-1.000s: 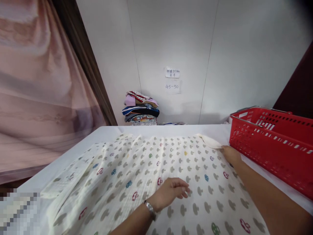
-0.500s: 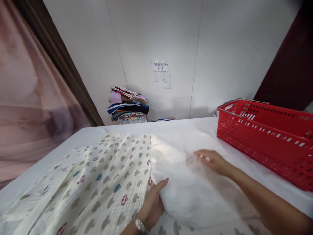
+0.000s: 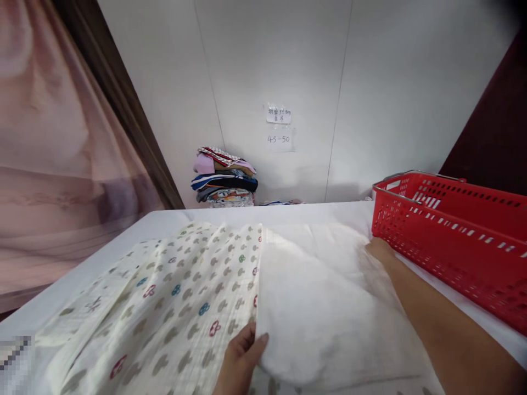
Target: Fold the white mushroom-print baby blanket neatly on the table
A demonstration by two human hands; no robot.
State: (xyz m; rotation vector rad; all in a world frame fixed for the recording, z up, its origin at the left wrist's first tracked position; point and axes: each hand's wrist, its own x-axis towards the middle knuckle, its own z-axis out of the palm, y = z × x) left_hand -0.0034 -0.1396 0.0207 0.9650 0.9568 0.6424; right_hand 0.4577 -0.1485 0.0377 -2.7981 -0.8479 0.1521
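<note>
A thin white muslin cloth printed with mushrooms (image 3: 193, 299) lies across the table, its right part folded over so that the plain white underside (image 3: 317, 307) faces up. My left hand (image 3: 242, 351) pinches the near left edge of this folded layer between thumb and fingers. Farther off, my right hand (image 3: 379, 250) is closed at the far right edge of the same cloth, close to the basket's near left corner; its fingertips are mostly hidden. Slight wrinkles run over the printed half.
A red plastic basket (image 3: 448, 236) with a metal handle stands at the right. Behind the white-covered table (image 3: 164, 218) is a stack of folded fabrics (image 3: 224, 178). Paper signs (image 3: 280, 139) hang on the wall (image 3: 267, 55). A pink curtain (image 3: 61, 164) drapes at the left.
My right hand has moved right and away from me to the cloth's far right edge. The white layer now lies flatter. My left hand has shifted slightly left and nearer, its fingers closed on the edge.
</note>
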